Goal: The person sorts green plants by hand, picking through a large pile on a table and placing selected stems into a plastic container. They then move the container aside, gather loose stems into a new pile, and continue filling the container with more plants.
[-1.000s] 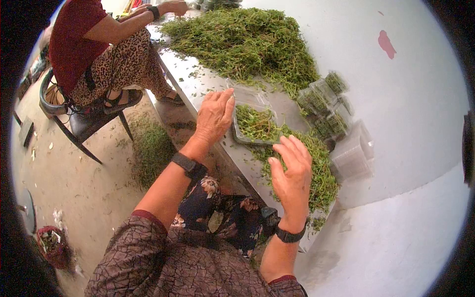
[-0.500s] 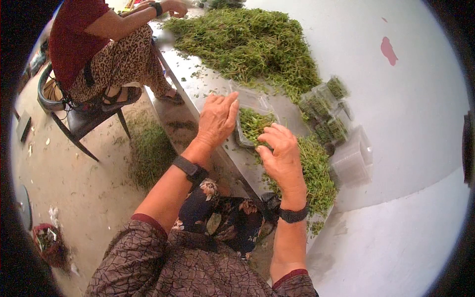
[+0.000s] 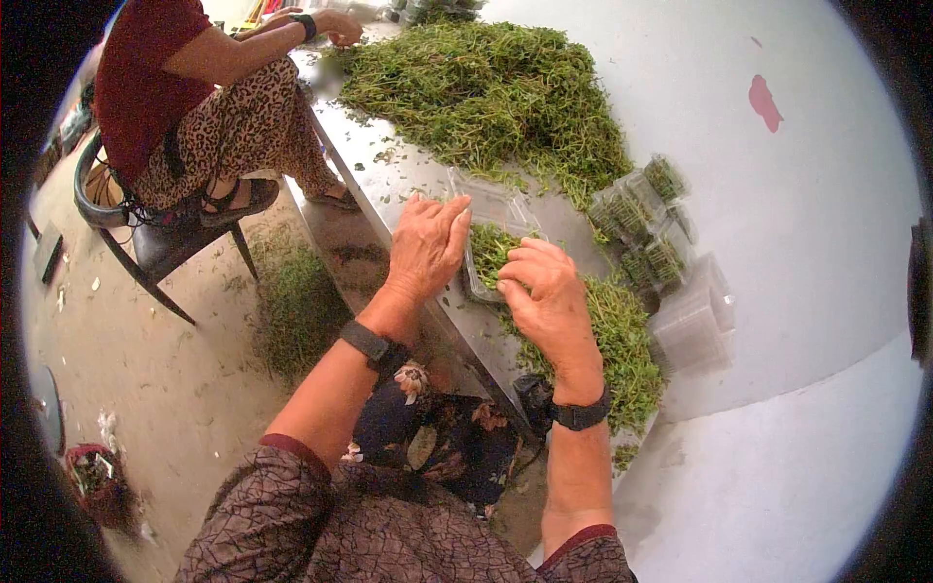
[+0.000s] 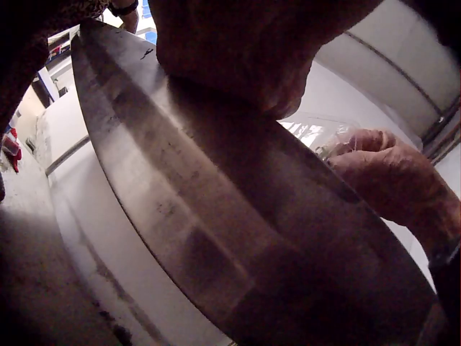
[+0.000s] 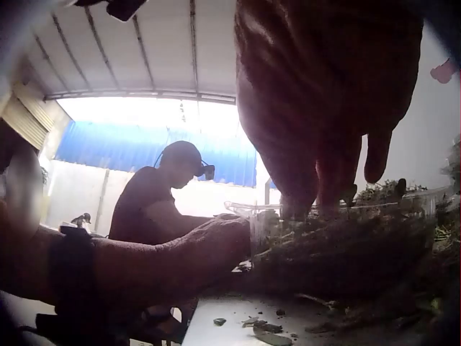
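Note:
Green stems with small leaves (image 3: pixel 491 245) lie in a clear plastic box (image 3: pixel 479 288), whose lid (image 3: pixel 496 201) stands open on the far side. At the box's left side rests my left hand (image 3: pixel 425 243), fingers bent loosely against its edge; the thumb is hidden. My right hand (image 3: pixel 549 296) is over the near right part of the box, fingers curled and pinching some greens. From the right wrist view, that hand (image 5: pixel 324 108) points its fingertips down into the box, and the left hand (image 5: pixel 220 241) touches the box's side.
A large heap of greens (image 3: pixel 496 92) covers the far table, with a smaller one (image 3: pixel 622 340) at the right. Filled boxes (image 3: pixel 632 209) and stacked clear boxes (image 3: pixel 692 321) stand by the wall. Another person (image 3: pixel 160 83) sits at the table's far left.
My right hand has moved left and inward over the box, its fingers closing from spread to curled on the greens. My left hand has stayed nearly in place.

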`<state>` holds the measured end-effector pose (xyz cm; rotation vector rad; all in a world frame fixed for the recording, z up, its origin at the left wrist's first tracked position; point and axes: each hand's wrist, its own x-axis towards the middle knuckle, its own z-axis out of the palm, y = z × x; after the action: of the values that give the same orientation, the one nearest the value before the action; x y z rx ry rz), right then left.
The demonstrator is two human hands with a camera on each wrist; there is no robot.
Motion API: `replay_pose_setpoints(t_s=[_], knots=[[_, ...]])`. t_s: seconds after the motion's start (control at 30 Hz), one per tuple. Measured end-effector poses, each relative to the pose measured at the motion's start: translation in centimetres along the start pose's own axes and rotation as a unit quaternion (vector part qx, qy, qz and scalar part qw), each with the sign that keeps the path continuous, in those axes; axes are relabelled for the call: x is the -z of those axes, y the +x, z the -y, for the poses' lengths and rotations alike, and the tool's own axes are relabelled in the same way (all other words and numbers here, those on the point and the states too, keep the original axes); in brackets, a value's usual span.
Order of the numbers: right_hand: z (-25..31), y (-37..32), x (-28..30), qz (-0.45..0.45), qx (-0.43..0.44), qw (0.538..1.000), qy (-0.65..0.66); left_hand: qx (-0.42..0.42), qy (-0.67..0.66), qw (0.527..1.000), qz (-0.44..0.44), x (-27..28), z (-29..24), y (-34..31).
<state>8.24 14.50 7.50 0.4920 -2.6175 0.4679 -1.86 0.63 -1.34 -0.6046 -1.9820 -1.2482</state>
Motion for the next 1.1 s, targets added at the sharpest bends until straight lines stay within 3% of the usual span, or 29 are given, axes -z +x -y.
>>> replay_pose_setpoints(t_s=[0.1,0.17,0.27,0.5,0.73,0.8,1.0,1.1], knots=[[0.2,0.3,0.0,0.018,0.022,0.998,-0.048,0.005,0.004,1.000,0.007,0.0,0.0,0.0],[0.0,0.4,0.0,0.025,0.083,0.992,-0.095,0.005,0.001,1.000,0.004,0.0,-0.1,0.0],[-0.3,0.4,1.1,0.040,0.099,0.991,-0.076,0.006,0.005,1.000,0.008,0.1,-0.2,0.0],[-3.0,-0.2,4.0,-0.026,0.025,0.996,-0.079,0.050,-0.001,0.997,0.058,0.9,-1.1,-0.3],[-4.4,0.0,2.0,-0.015,0.036,0.997,-0.070,0.024,0.003,0.999,0.029,0.6,-0.7,-0.3],[-5.4,0.0,0.9,-0.048,0.059,0.989,-0.130,0.010,0.013,1.000,0.017,0.3,-0.3,0.2],[-5.7,-0.4,0.8,0.013,0.009,0.989,-0.144,0.023,0.011,0.999,0.022,0.5,-0.6,0.1],[-6.4,-0.5,0.8,0.018,0.034,0.987,-0.157,0.021,0.008,0.999,0.024,0.5,-0.4,0.1]])
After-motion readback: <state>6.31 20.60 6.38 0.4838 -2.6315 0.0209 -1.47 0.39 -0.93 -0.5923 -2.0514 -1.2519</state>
